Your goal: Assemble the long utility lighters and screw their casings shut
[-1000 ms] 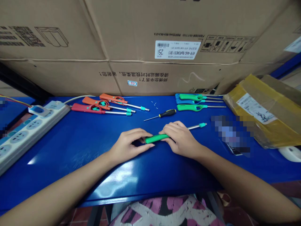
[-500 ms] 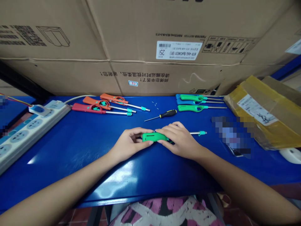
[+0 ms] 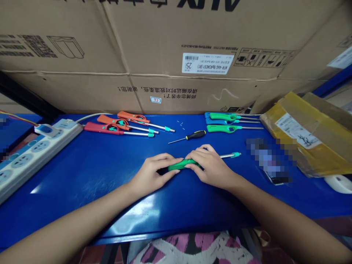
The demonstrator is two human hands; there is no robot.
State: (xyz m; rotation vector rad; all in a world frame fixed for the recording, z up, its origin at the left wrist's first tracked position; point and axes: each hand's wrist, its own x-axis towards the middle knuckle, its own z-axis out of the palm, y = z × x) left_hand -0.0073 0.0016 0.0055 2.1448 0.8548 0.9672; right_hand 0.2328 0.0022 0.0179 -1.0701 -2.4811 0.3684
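Observation:
Between both hands, just above the blue table (image 3: 90, 176), is a green long-neck lighter (image 3: 176, 165). My left hand (image 3: 152, 172) is closed around the left end of its handle, thumb below and fingers above. Further along the same lighter, my right hand (image 3: 209, 163) grips the part towards the neck and hides the trigger area. The metal tube with a turquoise collar sticks out to the right past my right hand. A black and yellow screwdriver (image 3: 195, 134) lies behind the hands, close to a few tiny white slivers (image 3: 180, 124).
Orange and red lighters (image 3: 104, 127) lie at the back left beside a white power strip (image 3: 38, 146). Green and blue lighters (image 3: 220, 128) lie back right. A phone (image 3: 268, 161), a yellow-taped parcel (image 3: 297, 135) and a white mouse (image 3: 339, 183) are at right. A large carton (image 3: 154, 47) stands behind.
The green lighter has been rolled in my hands: the face with the dark slot is turned away and a narrower side shows. Both hands keep hold; the camera view has tilted slightly.

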